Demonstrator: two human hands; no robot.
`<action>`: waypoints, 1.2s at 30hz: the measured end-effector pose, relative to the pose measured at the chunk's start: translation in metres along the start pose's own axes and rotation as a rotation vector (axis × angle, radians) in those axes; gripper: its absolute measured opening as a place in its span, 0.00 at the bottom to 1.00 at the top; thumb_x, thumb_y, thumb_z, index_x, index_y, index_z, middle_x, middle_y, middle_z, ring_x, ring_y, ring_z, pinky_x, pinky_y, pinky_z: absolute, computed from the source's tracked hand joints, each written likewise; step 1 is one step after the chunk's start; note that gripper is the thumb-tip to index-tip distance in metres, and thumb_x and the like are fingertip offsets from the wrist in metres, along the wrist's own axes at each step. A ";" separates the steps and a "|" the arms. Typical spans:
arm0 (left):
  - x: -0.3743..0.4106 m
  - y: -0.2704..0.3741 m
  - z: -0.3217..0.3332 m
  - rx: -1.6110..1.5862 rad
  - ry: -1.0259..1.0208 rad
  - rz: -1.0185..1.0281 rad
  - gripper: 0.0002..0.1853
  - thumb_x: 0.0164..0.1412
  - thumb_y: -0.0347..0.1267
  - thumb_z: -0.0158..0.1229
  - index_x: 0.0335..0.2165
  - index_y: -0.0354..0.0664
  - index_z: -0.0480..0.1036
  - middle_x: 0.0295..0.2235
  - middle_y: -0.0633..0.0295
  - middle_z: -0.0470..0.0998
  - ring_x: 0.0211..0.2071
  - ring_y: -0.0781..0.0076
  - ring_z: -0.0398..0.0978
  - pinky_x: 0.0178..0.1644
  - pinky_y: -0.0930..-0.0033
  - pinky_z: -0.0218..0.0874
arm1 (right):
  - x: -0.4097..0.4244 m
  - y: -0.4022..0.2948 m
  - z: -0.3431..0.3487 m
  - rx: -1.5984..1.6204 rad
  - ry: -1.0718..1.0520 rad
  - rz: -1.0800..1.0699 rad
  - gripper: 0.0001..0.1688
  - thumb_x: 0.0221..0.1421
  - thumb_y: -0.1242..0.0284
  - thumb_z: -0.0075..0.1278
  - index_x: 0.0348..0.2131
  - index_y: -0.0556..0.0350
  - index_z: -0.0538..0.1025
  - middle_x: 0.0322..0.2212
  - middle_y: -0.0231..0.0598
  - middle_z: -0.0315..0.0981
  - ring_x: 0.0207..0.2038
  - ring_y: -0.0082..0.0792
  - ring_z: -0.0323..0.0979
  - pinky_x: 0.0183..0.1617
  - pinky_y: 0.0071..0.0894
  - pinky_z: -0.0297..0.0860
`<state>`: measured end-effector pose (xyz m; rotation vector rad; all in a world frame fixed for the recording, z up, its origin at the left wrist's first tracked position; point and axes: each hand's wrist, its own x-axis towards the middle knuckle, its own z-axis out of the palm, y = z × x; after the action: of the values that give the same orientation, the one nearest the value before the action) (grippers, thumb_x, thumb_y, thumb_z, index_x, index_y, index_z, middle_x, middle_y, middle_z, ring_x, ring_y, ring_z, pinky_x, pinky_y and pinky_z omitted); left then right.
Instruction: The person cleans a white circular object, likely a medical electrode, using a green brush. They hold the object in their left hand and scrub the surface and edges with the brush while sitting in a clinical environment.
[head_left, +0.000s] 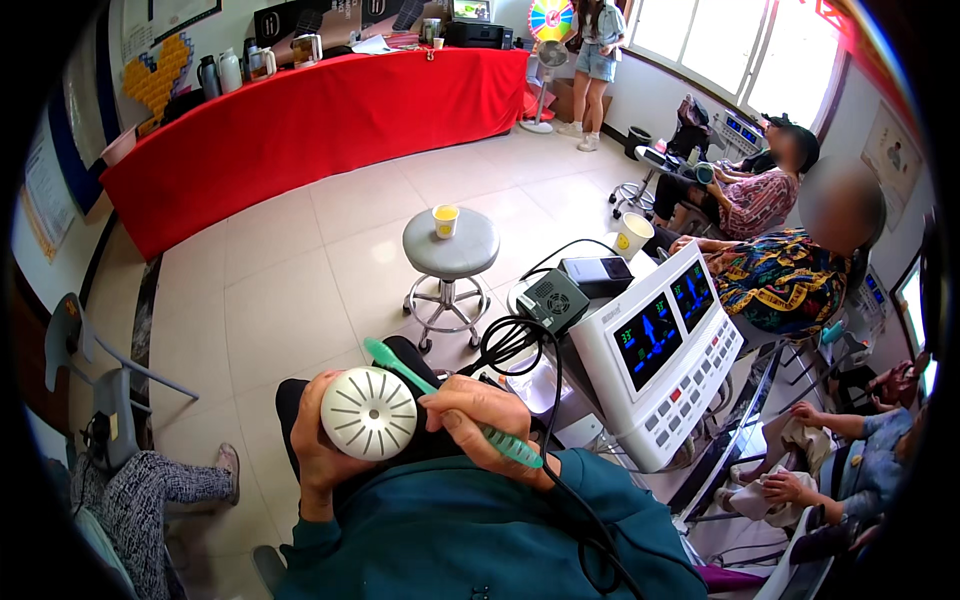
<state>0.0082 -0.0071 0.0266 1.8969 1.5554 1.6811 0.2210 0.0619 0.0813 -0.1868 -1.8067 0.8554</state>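
My left hand (319, 442) is wrapped around a round white object (368, 413) with dark slots radiating from a small centre hole; its underside is hidden. In my right hand (480, 424) is a green plastic brush (401, 365), its handle running back under the palm and its head pointing up and left. The brush crosses beside the slotted object's upper right edge. Black cables (517, 341) run past my right wrist. Just right of that hand stands a white control console (660, 360) with two lit displays and rows of buttons.
A grey round stool (451, 247) on casters bears a paper cup (445, 221). Beside the console are a grey box with a fan (555, 301) and another paper cup (634, 234). People sit at right and lower left. A long table has a red cloth (322, 127).
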 end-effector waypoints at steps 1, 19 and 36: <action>0.000 -0.001 0.000 -0.046 0.012 -0.038 0.46 0.25 0.29 0.72 0.49 0.32 0.63 0.45 0.53 0.69 0.46 0.60 0.70 0.52 0.64 0.61 | -0.003 0.003 0.000 0.018 0.031 0.024 0.14 0.50 0.88 0.42 0.38 0.66 0.74 0.22 0.42 0.71 0.24 0.32 0.70 0.28 0.27 0.66; -0.004 -0.007 -0.001 -0.064 0.034 -0.103 0.47 0.25 0.32 0.74 0.49 0.33 0.63 0.46 0.50 0.70 0.47 0.56 0.69 0.52 0.63 0.60 | 0.003 -0.009 0.009 0.145 -0.142 -0.251 0.16 0.50 0.87 0.43 0.41 0.68 0.74 0.24 0.42 0.71 0.25 0.36 0.69 0.27 0.30 0.67; 0.000 0.007 0.008 0.131 0.081 0.087 0.44 0.27 0.33 0.75 0.48 0.35 0.64 0.44 0.51 0.71 0.46 0.54 0.70 0.51 0.61 0.61 | -0.001 -0.001 0.003 0.118 -0.023 -0.092 0.16 0.49 0.88 0.43 0.40 0.66 0.74 0.21 0.41 0.71 0.24 0.33 0.70 0.27 0.28 0.67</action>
<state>0.0188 -0.0065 0.0289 2.0099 1.6743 1.7519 0.2193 0.0599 0.0809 -0.0181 -1.7660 0.8979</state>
